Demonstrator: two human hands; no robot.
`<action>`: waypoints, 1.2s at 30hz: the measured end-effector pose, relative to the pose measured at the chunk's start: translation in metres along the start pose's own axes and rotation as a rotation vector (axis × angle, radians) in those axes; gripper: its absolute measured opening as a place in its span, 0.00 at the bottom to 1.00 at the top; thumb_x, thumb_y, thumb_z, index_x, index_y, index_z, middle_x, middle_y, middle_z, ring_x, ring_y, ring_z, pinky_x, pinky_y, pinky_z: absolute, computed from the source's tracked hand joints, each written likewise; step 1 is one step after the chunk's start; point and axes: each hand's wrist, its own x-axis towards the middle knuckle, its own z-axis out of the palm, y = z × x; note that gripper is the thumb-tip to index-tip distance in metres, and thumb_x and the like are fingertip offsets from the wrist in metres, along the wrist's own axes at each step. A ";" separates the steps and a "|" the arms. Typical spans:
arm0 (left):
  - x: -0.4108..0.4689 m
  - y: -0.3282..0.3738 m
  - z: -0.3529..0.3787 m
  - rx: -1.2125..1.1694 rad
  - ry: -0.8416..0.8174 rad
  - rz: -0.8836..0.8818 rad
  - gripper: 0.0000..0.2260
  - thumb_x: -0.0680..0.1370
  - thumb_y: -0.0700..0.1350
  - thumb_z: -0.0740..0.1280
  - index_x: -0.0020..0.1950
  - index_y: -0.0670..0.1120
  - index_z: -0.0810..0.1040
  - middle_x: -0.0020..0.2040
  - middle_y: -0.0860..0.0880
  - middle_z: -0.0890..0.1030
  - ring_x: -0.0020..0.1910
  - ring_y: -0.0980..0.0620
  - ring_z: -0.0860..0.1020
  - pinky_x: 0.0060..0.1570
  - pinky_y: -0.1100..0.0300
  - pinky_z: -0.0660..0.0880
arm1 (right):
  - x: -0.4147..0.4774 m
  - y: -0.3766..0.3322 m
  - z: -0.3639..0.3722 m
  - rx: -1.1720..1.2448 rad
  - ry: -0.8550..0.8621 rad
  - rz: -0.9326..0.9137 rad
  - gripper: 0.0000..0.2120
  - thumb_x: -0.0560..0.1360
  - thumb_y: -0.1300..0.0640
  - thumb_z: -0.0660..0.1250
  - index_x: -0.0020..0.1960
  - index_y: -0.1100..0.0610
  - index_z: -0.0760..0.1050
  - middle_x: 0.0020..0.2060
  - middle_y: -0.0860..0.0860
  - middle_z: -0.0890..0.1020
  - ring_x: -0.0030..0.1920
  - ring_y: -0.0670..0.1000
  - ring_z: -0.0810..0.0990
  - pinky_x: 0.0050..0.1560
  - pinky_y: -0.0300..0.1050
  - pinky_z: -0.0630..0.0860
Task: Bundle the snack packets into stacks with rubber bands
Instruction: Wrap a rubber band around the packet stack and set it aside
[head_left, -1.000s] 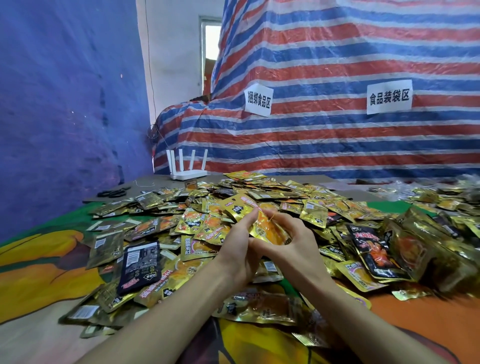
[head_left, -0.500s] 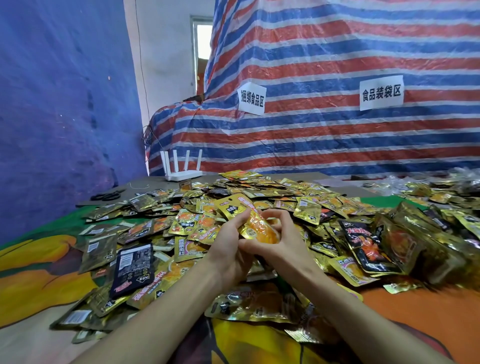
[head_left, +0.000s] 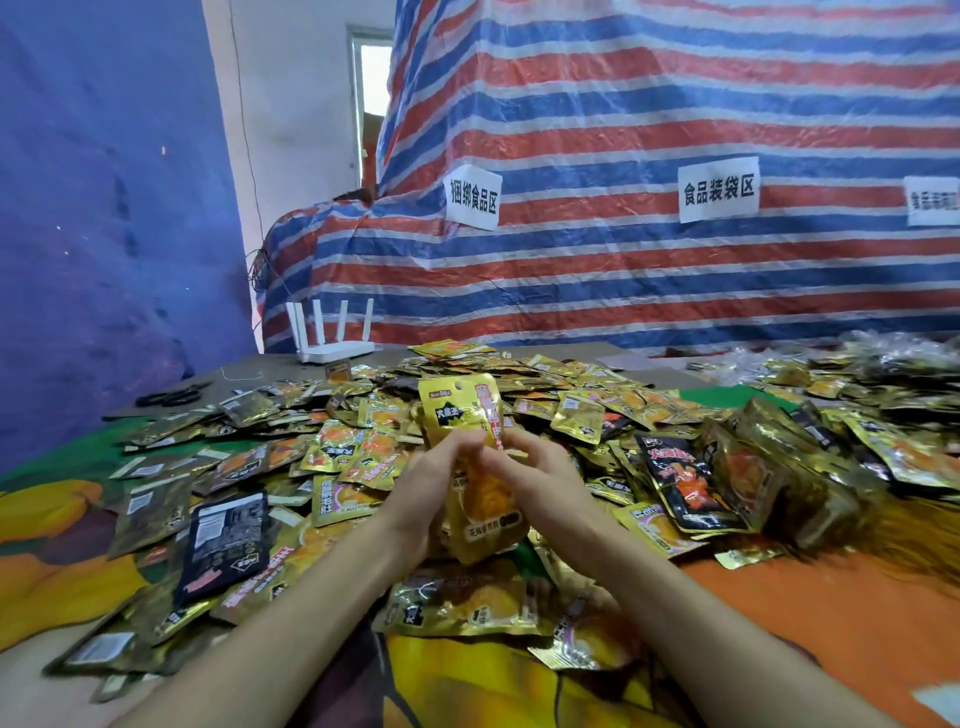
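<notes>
Both hands meet at the centre of the frame around a small stack of gold snack packets (head_left: 480, 467) held upright above the table. The left hand (head_left: 428, 486) is closed on the stack's left edge, its fingers curled across the front, and the right hand (head_left: 540, 478) is closed on the right edge, thumb and fingertips pressed against the packets about halfway up. The top of the stack, with a hang hole and black label, stands clear above the fingers, and its lower end with an orange picture shows below them. Whether a rubber band is on the stack cannot be told. Around the hands, a wide heap of loose packets (head_left: 571, 410) covers the middle of the frame, mostly gold. One black packet (head_left: 223, 540) lies face down to the lower left, and another black packet with red print (head_left: 685, 483) lies to the right of the hands. At centre right, a block of bundled packets (head_left: 763, 467) rests on its side. The table is covered by a bright orange, yellow and green cloth (head_left: 831, 623). Toward the upper left of the table stands a white router (head_left: 332, 338) with upright antennas, with black scissors (head_left: 171, 397) further left. Behind, a red, white and blue striped tarp (head_left: 623, 270) carries white paper signs (head_left: 718, 189).
</notes>
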 end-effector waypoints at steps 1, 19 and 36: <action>0.000 -0.001 0.001 0.027 0.042 0.042 0.21 0.70 0.56 0.74 0.55 0.43 0.82 0.50 0.41 0.84 0.49 0.43 0.83 0.54 0.45 0.80 | -0.001 0.000 -0.001 0.022 0.010 -0.012 0.05 0.80 0.54 0.67 0.55 0.50 0.79 0.46 0.51 0.87 0.47 0.51 0.87 0.44 0.44 0.83; 0.001 -0.013 0.004 0.495 -0.033 0.398 0.07 0.81 0.50 0.65 0.58 0.58 0.74 0.53 0.51 0.79 0.51 0.51 0.80 0.45 0.63 0.79 | -0.018 -0.074 -0.135 -0.874 0.478 0.110 0.15 0.79 0.52 0.69 0.60 0.53 0.66 0.46 0.53 0.82 0.45 0.55 0.84 0.51 0.59 0.82; 0.009 -0.018 -0.001 0.601 0.008 0.336 0.03 0.80 0.47 0.68 0.52 0.55 0.80 0.48 0.53 0.80 0.44 0.54 0.79 0.31 0.71 0.73 | 0.003 -0.032 -0.226 -1.092 0.740 0.510 0.13 0.80 0.51 0.64 0.48 0.62 0.77 0.47 0.59 0.82 0.51 0.62 0.81 0.60 0.62 0.77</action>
